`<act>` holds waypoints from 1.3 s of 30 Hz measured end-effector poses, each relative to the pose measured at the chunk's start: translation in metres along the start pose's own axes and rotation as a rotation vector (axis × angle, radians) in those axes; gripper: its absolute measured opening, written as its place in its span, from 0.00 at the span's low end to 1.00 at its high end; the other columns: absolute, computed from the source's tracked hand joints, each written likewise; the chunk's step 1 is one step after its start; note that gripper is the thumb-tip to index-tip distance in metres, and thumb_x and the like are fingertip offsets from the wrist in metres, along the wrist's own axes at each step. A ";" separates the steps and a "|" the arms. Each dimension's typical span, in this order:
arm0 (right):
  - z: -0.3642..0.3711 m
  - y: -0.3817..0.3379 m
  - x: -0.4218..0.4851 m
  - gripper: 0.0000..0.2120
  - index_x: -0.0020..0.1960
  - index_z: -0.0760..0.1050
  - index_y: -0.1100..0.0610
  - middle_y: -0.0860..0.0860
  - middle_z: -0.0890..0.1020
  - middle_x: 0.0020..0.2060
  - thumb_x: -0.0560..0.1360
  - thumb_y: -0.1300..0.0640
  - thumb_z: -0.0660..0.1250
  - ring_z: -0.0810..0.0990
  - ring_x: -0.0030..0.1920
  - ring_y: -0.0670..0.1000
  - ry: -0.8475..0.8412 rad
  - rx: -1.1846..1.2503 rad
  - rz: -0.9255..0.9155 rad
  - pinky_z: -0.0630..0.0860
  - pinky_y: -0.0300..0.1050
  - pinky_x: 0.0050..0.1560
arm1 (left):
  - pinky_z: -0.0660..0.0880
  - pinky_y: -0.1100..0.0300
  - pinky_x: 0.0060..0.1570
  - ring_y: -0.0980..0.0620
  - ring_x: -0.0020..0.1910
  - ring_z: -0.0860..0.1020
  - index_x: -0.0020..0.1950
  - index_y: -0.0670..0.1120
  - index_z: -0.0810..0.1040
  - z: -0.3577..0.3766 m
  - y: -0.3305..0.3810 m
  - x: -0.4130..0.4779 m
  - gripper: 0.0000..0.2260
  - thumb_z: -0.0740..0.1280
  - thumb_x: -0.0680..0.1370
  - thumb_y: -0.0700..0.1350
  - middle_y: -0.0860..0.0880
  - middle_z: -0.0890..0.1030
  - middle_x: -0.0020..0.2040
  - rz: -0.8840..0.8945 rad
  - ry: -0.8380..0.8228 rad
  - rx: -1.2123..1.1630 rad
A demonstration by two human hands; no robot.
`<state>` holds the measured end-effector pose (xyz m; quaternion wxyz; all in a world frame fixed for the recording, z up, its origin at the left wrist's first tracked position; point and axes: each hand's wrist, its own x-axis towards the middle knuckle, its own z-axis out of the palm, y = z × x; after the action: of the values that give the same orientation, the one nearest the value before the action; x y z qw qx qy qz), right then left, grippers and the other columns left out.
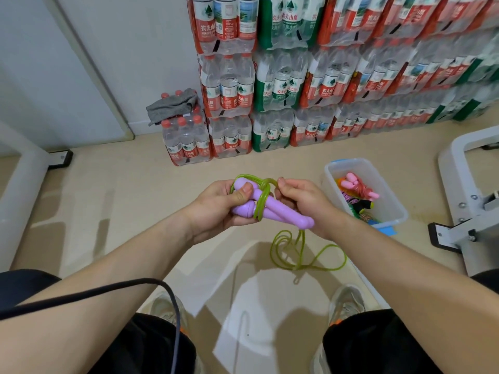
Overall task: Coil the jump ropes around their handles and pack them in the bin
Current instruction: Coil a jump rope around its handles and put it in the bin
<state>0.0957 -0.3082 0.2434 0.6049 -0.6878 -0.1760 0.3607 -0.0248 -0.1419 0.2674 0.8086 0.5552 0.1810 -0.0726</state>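
Gripping two purple handles (280, 209) side by side at centre frame with the left hand (218, 203), thumb pressed on top and fingers curled underneath. Pinching a loop of the one green rope (310, 260) at the upper end of the handles with the right hand (302, 201), fingers bent round the strand. Seeing several turns of that rope wound across both handles, too close together to count exactly. Leaving the rest of it hanging below the hands and lying in loose loops on the floor, lower centre.

Looking right of centre at one clear bin (348, 161) on the floor, holding one pink jump rope (359, 184) on top of other bright ropes, number unclear. Facing many stacked packs of bottled water (280, 85) across the top of the frame, with one grey cloth (172, 106) on a low pack at their left. Showing two pale shoes (347, 300) near the bottom edge and one black cable (108, 291) crossing the lower left.
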 end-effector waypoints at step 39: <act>-0.014 -0.064 -0.008 0.05 0.45 0.80 0.53 0.46 0.82 0.35 0.75 0.61 0.74 0.78 0.33 0.39 -0.237 -0.778 -0.227 0.72 0.35 0.39 | 0.83 0.56 0.39 0.45 0.37 0.83 0.48 0.41 0.82 0.004 0.005 0.007 0.02 0.72 0.78 0.40 0.41 0.84 0.39 0.108 0.192 0.418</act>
<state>0.1123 -0.3100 0.3067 0.3115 -0.7950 -0.4420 0.2750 -0.0162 -0.1431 0.2709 0.6579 0.7236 0.2082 -0.0120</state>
